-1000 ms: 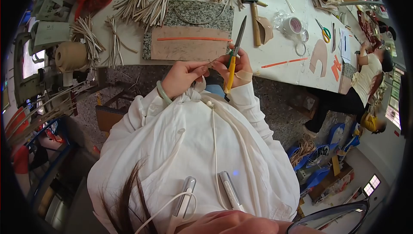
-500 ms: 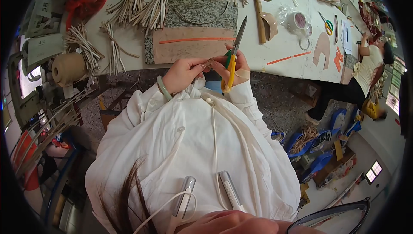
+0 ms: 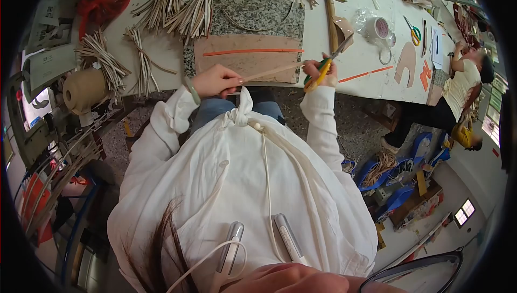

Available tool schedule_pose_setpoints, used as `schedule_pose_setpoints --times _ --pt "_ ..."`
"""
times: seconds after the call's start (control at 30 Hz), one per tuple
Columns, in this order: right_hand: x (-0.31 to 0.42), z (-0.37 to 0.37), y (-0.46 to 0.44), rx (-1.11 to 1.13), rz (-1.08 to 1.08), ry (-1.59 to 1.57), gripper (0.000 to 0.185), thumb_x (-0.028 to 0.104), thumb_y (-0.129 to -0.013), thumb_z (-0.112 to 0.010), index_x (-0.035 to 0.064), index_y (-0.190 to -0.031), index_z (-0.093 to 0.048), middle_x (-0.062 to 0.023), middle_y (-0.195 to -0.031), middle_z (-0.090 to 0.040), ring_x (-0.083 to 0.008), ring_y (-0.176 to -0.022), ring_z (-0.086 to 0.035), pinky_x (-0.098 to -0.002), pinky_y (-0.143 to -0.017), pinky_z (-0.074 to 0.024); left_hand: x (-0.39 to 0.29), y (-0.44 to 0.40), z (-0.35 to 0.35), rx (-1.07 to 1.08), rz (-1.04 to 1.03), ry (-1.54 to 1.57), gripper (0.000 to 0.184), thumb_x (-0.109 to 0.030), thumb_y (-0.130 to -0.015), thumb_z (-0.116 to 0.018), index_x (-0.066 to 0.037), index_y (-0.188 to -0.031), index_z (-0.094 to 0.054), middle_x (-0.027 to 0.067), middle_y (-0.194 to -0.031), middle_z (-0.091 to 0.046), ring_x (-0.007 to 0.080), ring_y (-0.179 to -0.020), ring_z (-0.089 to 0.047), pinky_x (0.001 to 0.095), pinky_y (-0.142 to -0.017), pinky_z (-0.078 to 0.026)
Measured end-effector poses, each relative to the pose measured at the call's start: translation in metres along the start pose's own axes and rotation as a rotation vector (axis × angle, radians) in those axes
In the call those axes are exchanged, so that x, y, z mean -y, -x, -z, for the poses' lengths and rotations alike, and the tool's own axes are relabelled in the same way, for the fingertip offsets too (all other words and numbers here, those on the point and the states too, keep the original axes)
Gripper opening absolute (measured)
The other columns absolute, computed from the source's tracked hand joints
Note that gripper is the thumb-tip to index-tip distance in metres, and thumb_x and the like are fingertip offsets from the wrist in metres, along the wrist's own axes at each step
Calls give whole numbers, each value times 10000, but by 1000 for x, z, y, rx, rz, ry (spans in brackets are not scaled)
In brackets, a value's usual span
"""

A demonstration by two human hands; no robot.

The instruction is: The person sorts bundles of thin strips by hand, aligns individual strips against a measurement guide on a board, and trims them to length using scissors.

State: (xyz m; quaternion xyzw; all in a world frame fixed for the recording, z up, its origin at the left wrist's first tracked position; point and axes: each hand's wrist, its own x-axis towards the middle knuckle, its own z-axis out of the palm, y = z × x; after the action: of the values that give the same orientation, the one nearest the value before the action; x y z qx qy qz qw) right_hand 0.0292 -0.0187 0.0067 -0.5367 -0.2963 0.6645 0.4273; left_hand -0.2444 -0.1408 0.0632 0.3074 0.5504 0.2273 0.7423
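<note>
My left hand (image 3: 218, 82) pinches one end of a narrow tan strip (image 3: 273, 70), which looks like leather. The strip runs taut and slightly upward to my right hand (image 3: 323, 71), whose fingers close on its other end. That same hand also holds scissors (image 3: 343, 47) with yellow and green handles, blades pointing up and away to the right. Both hands are at the table's near edge, above my lap. Behind the strip lies a tan leather piece (image 3: 253, 61) on a speckled stone slab (image 3: 258, 16), with an orange strip (image 3: 253, 52) across it.
Bundles of pale strips (image 3: 186, 8) lie at the back left. A hammer (image 3: 331, 21), a tape roll (image 3: 377, 27) and other scissors (image 3: 413, 32) are on the right of the white table (image 3: 361, 91). A machine with a tan cone (image 3: 83, 88) stands left. Another person (image 3: 463, 83) sits far right.
My hands have moved apart, the right one outward to the right with the scissors. The tan strip now shows stretched between them. The scissors have tilted further right.
</note>
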Motion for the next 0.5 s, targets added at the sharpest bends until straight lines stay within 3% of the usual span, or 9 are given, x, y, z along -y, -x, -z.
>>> schedule_pose_setpoints --times 0.07,0.27,0.4,0.5 --pt "-2 7 -14 -81 -7 87 550 -82 -677 -676 35 -1138 -401 -148 -772 -608 -201 -592 -571 -247 -573 -469 9 5 22 61 127 -95 209 -131 -889 -525 9 -967 -660 -2 -615 -540 67 -463 -417 188 -470 -373" --pt "-51 53 -71 -168 -76 178 564 -66 -669 -707 40 -1125 -393 -158 -782 -614 -186 -547 -554 -240 -523 -451 79 -5 74 -27 100 -94 211 -167 -874 -555 9 -928 -660 4 -653 -577 78 -478 -442 206 -478 -385" --pt "-64 50 -74 -148 -130 107 621 -99 -622 -715 93 -1122 -401 -140 -753 -605 -188 -561 -548 -252 -515 -460 113 -21 91 -281 32 -43 212 -175 -861 -574 16 -881 -663 5 -677 -595 87 -523 -461 211 -514 -397" --pt "-63 45 -73 -176 -118 144 624 -94 -628 -714 103 -1128 -398 -140 -753 -605 -184 -559 -544 -252 -508 -457 110 -22 89 -317 13 -82 210 -176 -855 -583 15 -876 -665 9 -685 -600 87 -543 -465 206 -527 -397"
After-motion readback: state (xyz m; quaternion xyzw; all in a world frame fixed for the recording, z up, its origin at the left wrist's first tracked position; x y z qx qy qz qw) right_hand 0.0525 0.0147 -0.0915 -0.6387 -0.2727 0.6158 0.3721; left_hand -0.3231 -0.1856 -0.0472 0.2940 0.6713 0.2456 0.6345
